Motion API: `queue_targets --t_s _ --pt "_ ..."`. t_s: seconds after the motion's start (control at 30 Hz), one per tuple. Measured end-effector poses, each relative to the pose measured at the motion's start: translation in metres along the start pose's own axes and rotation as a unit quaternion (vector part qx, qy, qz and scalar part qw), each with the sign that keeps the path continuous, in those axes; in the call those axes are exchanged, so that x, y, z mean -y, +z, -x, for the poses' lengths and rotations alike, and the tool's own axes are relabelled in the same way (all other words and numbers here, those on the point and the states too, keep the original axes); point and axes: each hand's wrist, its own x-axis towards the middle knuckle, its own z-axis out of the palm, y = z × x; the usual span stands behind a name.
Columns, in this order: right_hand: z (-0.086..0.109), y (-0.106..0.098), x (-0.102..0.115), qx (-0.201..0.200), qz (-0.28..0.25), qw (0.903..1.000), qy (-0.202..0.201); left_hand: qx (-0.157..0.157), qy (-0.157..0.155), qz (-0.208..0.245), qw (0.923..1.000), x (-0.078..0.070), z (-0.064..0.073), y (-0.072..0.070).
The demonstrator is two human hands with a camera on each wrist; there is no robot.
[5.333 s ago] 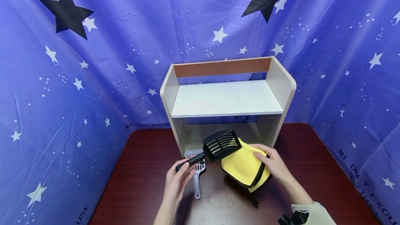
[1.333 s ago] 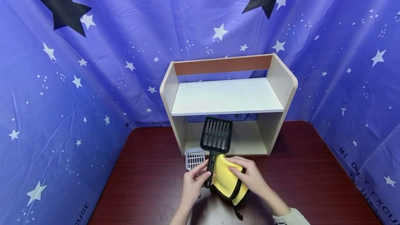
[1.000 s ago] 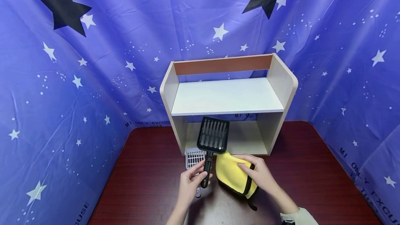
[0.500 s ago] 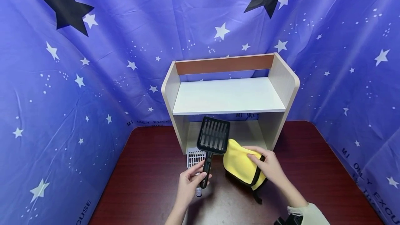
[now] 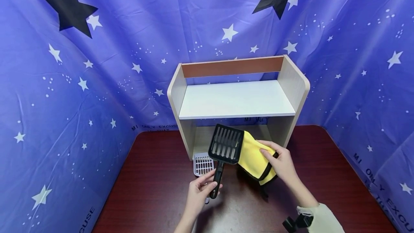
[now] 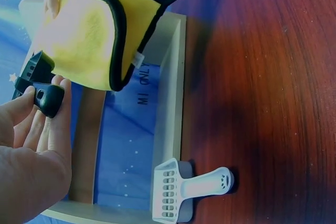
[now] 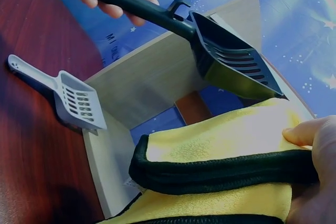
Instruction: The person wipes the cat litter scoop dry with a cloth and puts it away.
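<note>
My left hand (image 5: 198,193) pinches the handle of a black litter scoop (image 5: 226,144), whose slotted head points up and away over the table. In my right hand (image 5: 279,159) is a folded yellow cloth (image 5: 255,157) with black edging. The cloth's far left edge meets the right side of the scoop's head in the head view. The right wrist view puts the cloth (image 7: 226,135) just below the scoop's underside (image 7: 231,72); whether they touch there I cannot tell. A pale grey litter scoop (image 6: 205,184) lies on the table, its handle partly hidden in the head view.
A two-tier shelf unit (image 5: 236,100) with a white upper board stands at the back of the dark red table (image 5: 145,190). The grey scoop's head lies at the unit's front left edge. A blue star-patterned curtain (image 5: 129,64) surrounds the table.
Over the last second the cloth has moved from beside the scoop's neck up along the head's right side. The black scoop has shifted slightly right and tilted. Both hands have kept their hold.
</note>
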Motion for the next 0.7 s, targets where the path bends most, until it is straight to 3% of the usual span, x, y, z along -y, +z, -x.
queue_targets --t_s 0.23,0.7 --pt "-0.003 0.003 0.006 -0.003 -0.013 0.9999 0.005 -0.002 -0.013 0.003 0.9999 0.001 0.001 0.002" --pt "0.003 0.013 0.007 0.022 -0.015 0.9993 -0.025 -0.009 -0.03 0.014 0.9994 0.003 0.0 0.007"
